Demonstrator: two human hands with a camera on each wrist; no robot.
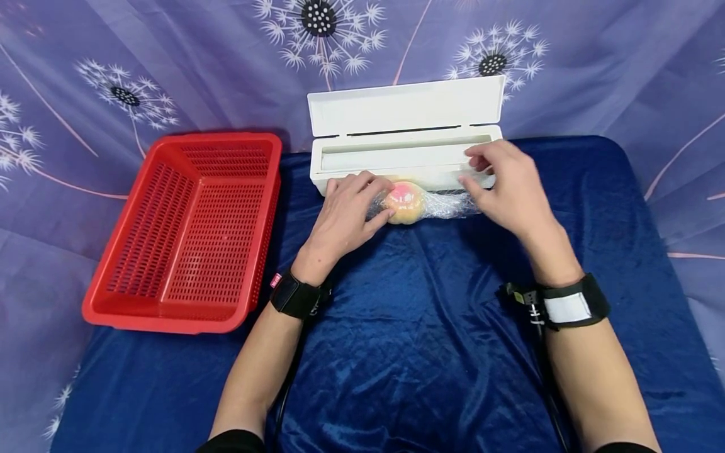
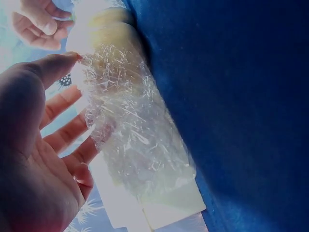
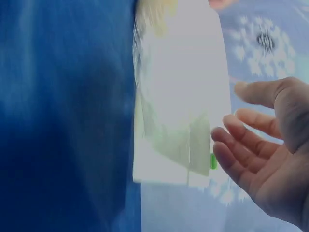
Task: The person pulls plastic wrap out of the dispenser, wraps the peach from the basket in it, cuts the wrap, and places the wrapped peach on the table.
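Observation:
A round, lobed yellow-and-pink fruit-like thing (image 1: 405,202) sits in clear plastic wrap at the front of the long white box (image 1: 340,182). My left hand (image 1: 351,211) holds its left side, index finger near the top and thumb lower down. In the left wrist view, crinkled wrap (image 2: 135,121) lies against the thumb and fingertips. To its right, a crumpled tail of film (image 1: 447,204) runs toward my right hand (image 1: 504,182). That hand hovers over the box's right end, thumb and fingers apart. In the right wrist view nothing shows between its fingers (image 3: 248,154).
The white box's lid (image 1: 408,107) stands raised at the back, with a pale roll (image 1: 391,157) inside the trough. A red perforated basket (image 1: 260,251) is on the left. Blue velvet cloth (image 1: 408,327) covers the table; a flowered purple curtain (image 1: 215,50) hangs behind.

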